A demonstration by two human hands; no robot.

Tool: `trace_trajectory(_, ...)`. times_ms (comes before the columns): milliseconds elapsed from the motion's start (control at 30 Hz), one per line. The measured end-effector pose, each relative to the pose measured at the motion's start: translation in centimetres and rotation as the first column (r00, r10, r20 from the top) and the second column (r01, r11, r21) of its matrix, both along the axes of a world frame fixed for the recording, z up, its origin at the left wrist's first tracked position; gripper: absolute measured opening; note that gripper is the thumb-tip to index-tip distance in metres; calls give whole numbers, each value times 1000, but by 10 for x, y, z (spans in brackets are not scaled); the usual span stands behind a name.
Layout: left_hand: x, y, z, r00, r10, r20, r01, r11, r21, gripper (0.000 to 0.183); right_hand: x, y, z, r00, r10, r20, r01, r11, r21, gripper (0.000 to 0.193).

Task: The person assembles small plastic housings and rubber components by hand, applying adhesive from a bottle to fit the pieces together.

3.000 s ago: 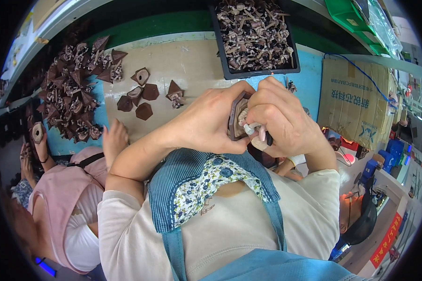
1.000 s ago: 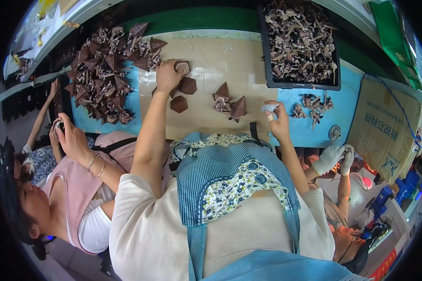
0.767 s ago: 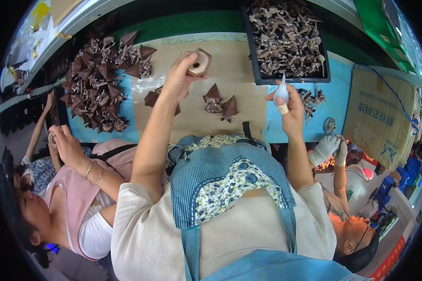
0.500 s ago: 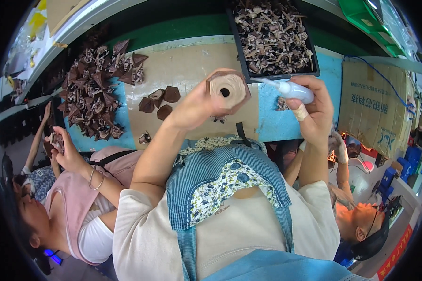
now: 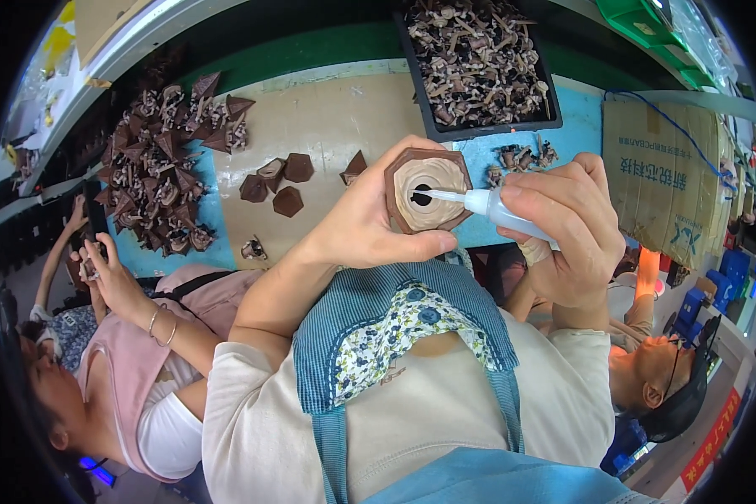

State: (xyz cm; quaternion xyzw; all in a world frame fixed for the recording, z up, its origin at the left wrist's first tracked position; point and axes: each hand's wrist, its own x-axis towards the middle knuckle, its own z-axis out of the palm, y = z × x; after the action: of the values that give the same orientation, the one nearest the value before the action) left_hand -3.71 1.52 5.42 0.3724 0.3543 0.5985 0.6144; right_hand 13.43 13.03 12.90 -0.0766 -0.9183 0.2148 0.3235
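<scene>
Glue nozzle at the centre hole of a brown hexagonal piece, held up over the bench.

The left hand (image 5: 370,223) is closed around the hexagonal piece (image 5: 427,190), its tan inner face turned up, above the bench's near edge; the right hand (image 5: 567,227) grips a small white squeeze bottle (image 5: 500,208) whose tip sits at the piece's dark hole. Gluing of this piece looks under way, not finished. A few loose brown pieces (image 5: 275,181) lie mid-bench (image 5: 336,118), seemingly still to be done. A large heap of brown parts (image 5: 164,164) fills the left end, and a black tray (image 5: 479,59) of small parts stands at the far edge.
</scene>
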Motion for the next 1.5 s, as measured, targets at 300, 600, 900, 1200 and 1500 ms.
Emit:
trace_trajectory(300, -2, 1, 0, 1000, -22, -7, 22, 1000, 18, 64, -2, -2, 5, 999, -5, 42, 3, 999, 46, 32)
trace_trajectory(600, -3, -1, 0, 1000, -22, -2, 22, 1000, -7, 62, -2, -3, 5, 998, -10, 61, 7, 999, 50, 32)
trace_trajectory(900, -17, -6, 13, 965, 5, -262, -79, 959, -273, 59, 24, -6, -63, 979, -174, -103, -30, 379, -925, 27)
trace_trajectory(1200, -27, 4, 20, 402, 119, -908, -162, 985, 57, 70, 40, -33, -272, 940, -249, 232, 327, 471, -819, 33)
trace_trajectory(1500, -36, 25, -4, 226, 518, -825, -316, 840, 440, 62, 38, -13, -275, 907, -286, 309, 413, 748, -519, 45)
